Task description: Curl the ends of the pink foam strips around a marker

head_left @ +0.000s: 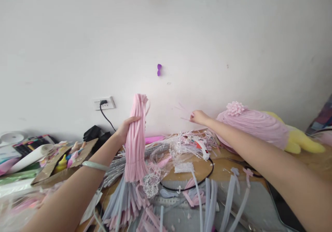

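The left hand (130,124) clasps an upright bundle of fuzzy pink stems (136,142) while, well apart, the right hand (198,117) pinches thin pale-pink strands (185,118); a slackened clasp could drop stems into the shiny silver strips (114,172) below it.

no words or brands are legible — the ruler (169,201) on the mat bears marks too small to read.

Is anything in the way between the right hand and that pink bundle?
Nothing visible blocks the way from the right hand to the pink bundle in the left hand. Only the thin pale strands pinched in the right hand stick out into the gap, with the wall behind; the white-and-red tool lies lower.
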`<state>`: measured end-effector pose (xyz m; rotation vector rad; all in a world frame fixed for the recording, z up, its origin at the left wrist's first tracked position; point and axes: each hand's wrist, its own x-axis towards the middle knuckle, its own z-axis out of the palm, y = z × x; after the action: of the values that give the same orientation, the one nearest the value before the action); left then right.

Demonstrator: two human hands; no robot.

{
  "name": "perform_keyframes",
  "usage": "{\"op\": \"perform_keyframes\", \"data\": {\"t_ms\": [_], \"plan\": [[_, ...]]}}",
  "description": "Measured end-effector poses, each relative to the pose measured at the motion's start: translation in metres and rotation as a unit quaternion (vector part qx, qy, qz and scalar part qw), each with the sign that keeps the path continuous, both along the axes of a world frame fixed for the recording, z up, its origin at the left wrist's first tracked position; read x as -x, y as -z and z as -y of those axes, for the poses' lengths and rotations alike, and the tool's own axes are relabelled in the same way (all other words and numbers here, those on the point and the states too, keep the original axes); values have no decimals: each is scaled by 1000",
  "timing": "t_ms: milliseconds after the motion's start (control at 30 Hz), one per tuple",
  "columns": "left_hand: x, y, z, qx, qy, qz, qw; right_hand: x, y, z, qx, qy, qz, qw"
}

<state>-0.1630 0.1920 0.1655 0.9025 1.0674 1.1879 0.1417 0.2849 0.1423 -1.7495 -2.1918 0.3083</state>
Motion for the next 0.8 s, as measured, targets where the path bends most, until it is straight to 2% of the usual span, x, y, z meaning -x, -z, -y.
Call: {"op": "perform_keyframes", "data": {"t_ms": [100,233,300,400,500,567,700,800], "plan": [[4,7,-3,39,-42,-34,998,-1,11,5,20,26,4,999],[13,7,-2,59,-47,-33,997,-16,28,37,82,37,3,996],[10,6,-1,69,-24,-31,997,-23,42,57,124,36,-2,992],[-5,10,2,88,54,-28,994,-30,64,78,173,51,-9,984],[-26,23,7,149,125,-49,980,-33,77,83,195,74,-29,977],[-38,36,11,199,140,-72,967,-35,81,83,195,87,-47,976],[-47,58,16,220,121,-85,964,-31,88,84,199,108,-83,971],[-47,65,18,207,84,-129,966,-26,90,88,190,132,-133,964]]}}
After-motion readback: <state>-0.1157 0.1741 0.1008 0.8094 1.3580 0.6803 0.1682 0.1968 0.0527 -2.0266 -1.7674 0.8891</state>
